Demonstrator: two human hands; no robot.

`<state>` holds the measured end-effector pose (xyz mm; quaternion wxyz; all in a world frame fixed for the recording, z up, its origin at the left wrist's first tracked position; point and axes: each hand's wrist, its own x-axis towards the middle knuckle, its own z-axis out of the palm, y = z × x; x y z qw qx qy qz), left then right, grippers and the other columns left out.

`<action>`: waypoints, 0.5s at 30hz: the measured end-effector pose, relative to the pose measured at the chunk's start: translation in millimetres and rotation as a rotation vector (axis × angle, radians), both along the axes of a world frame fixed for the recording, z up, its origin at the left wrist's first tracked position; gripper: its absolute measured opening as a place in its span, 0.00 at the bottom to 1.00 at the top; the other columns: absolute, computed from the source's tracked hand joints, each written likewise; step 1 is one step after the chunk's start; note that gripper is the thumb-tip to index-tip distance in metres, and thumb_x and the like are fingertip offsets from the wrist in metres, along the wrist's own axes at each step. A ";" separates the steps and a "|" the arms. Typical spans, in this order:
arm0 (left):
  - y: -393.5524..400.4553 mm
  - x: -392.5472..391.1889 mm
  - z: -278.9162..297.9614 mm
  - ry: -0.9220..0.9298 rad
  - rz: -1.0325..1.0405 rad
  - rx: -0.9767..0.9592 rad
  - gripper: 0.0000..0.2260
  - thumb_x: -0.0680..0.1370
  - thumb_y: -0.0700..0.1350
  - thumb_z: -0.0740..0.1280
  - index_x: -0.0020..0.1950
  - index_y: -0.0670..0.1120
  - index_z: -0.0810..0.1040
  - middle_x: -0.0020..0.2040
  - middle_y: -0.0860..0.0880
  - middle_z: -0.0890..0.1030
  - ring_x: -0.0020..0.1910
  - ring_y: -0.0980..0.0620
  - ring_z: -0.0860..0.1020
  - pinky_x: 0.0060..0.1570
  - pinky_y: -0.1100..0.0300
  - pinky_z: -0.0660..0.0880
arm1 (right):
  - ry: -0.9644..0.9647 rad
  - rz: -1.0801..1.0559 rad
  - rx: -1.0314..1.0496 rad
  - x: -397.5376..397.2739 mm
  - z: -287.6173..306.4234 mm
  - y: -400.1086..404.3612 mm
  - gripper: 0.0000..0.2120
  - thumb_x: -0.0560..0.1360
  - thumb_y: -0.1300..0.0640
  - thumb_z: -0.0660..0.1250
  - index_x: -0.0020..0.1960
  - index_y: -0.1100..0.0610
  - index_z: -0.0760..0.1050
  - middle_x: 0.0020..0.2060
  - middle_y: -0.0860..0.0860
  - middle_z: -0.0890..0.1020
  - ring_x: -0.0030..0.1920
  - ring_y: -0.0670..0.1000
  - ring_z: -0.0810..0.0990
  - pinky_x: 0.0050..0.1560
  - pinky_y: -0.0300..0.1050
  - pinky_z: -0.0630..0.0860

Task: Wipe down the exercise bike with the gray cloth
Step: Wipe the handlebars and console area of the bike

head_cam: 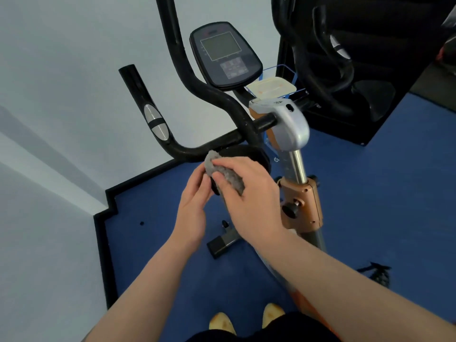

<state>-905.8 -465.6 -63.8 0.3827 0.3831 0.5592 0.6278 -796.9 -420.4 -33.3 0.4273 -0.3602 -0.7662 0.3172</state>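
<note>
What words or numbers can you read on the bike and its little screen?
None can be read.
Console: the screen is blank; a red mark above it and the button labels below are too blurred.
Silver stem cover: a small round mark, too small to read.
Gray cloth, held in both hands: no text.

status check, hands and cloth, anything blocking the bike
Right hand and left hand both grip gray cloth, bunched below the handlebar. Console not yet touched. Nothing blocking.
</note>
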 end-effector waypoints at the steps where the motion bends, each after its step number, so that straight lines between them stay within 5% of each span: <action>1: -0.8 -0.7 -0.5 -0.003 -0.001 -0.005 0.14 0.84 0.47 0.56 0.67 0.54 0.73 0.65 0.54 0.79 0.66 0.54 0.75 0.62 0.58 0.73 | 0.003 0.007 0.009 3.0 -3.4 -5.4 0.10 0.77 0.56 0.69 0.58 0.53 0.81 0.53 0.43 0.81 0.55 0.44 0.77 0.57 0.40 0.74; 9: -0.7 -0.3 0.7 0.005 -0.001 0.003 0.16 0.81 0.51 0.58 0.68 0.52 0.73 0.66 0.52 0.78 0.67 0.53 0.75 0.67 0.54 0.71 | 0.024 0.015 0.021 -3.1 -0.6 6.3 0.09 0.76 0.59 0.70 0.57 0.56 0.81 0.52 0.47 0.81 0.54 0.47 0.77 0.57 0.41 0.74; 15: -0.6 -2.3 -0.8 0.013 0.006 0.005 0.16 0.80 0.52 0.57 0.67 0.56 0.74 0.64 0.56 0.79 0.65 0.56 0.76 0.60 0.59 0.74 | -0.041 0.030 0.032 17.6 -5.7 -0.5 0.10 0.76 0.59 0.70 0.56 0.56 0.81 0.52 0.47 0.82 0.53 0.48 0.78 0.57 0.43 0.74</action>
